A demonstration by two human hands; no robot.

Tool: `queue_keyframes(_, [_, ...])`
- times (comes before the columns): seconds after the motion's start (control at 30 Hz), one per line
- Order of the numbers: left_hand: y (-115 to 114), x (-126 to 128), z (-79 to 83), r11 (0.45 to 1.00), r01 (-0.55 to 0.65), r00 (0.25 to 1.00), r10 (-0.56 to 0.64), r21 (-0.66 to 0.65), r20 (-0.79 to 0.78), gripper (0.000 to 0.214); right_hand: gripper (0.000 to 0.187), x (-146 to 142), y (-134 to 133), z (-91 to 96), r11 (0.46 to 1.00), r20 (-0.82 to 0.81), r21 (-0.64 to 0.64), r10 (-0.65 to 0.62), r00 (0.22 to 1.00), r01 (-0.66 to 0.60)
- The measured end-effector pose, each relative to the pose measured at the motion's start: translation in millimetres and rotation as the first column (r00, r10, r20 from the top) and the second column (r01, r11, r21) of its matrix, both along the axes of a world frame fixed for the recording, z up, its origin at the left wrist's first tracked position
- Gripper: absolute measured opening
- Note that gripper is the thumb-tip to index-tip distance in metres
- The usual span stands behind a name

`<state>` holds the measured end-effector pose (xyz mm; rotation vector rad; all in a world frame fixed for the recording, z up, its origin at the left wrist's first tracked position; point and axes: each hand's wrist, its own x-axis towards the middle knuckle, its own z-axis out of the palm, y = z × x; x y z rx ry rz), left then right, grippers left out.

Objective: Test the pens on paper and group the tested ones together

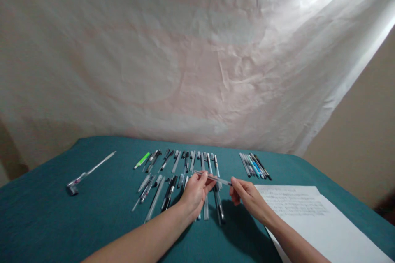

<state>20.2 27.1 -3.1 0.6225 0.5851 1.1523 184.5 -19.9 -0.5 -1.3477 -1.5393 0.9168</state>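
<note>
My left hand (194, 195) and my right hand (247, 197) hold one clear pen (214, 178) between them, a little above the teal table (92, 213). The left fingers pinch its left end, the right fingers pinch its dark right tip. Beneath and behind the hands lie several pens (173, 172) laid out in rows on the cloth. A green highlighter (142, 160) lies at the left end of the far row.
A small bunch of pens (254, 165) lies apart at the right. A white sheet with writing (308, 218) covers the table's right corner. A long clear pen with a metal clip (88, 172) lies alone at the left. A wrinkled white cloth backdrop (197, 57) hangs behind.
</note>
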Motion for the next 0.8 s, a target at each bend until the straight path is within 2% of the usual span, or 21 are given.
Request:
queue_keyframes(0.17, [1.2, -1.1, -0.2, 1.0, -0.01, 1.0, 0.01, 0.001, -0.004, 0.013, 0.03, -1.0, -4.2, 9.0, 0.997, 0.037, 0.073, 0.023, 0.999, -0.026])
queue_keyframes(0.4, [2.6, -1.3, -1.7, 1.0, -0.023, 1.0, 0.022, -0.001, -0.009, 0.014, 0.035, -2.5, -2.1, 5.3, 0.999, 0.025, 0.022, 0.037, 0.999, -0.038])
queue_keyframes(0.5, [2.4, -1.4, -2.0, 1.0, -0.025, 1.0, 0.025, -0.001, -0.011, 0.013, 0.031, -1.5, -0.9, 2.8, 0.999, 0.0, 0.038, 0.021, 1.0, -0.021])
queue_keyframes(0.63, [1.2, -2.0, -1.6, 1.0, -0.023, 1.0, 0.023, 0.003, -0.003, 0.012, 0.033, -2.2, -2.3, 4.3, 0.998, 0.046, 0.058, 0.024, 0.999, -0.027])
queue_keyframes(0.8, [0.9, -2.8, 1.4, 1.0, -0.003, 1.0, 0.003, -0.001, 0.002, 0.012, 0.039, -6.9, -4.7, 7.6, 0.999, 0.01, -0.006, 0.041, 0.999, -0.041])
